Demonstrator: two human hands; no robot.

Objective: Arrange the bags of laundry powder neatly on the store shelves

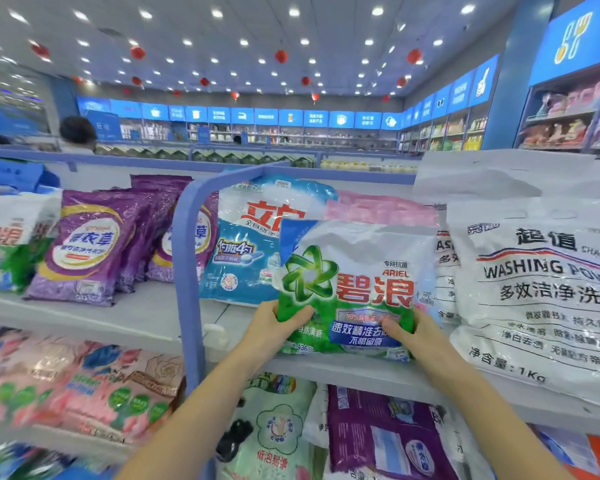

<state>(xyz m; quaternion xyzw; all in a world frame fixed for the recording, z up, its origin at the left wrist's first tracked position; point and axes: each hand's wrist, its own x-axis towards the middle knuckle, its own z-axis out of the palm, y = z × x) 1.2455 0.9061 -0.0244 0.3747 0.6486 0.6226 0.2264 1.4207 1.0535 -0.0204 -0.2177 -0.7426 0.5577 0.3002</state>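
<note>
A green and white Ariel bag [354, 271] stands upright at the front of the top shelf [146, 317]. My left hand [278, 327] grips its lower left corner, thumb across the front. My right hand [413, 332] holds its lower right edge. Behind it leans a blue and white bag [246, 244], and pink bags [378, 209] lie further back. A large white washing powder bag [541, 289] stands to the right. Purple bags [94, 247] line the left section of the shelf.
A blue rounded shelf divider [184, 271] separates the left and right sections. Lower shelves hold pink bags [84, 389], a pale green bag [274, 431] and a purple bag [378, 431]. A person's head [78, 133] shows beyond the far shelf.
</note>
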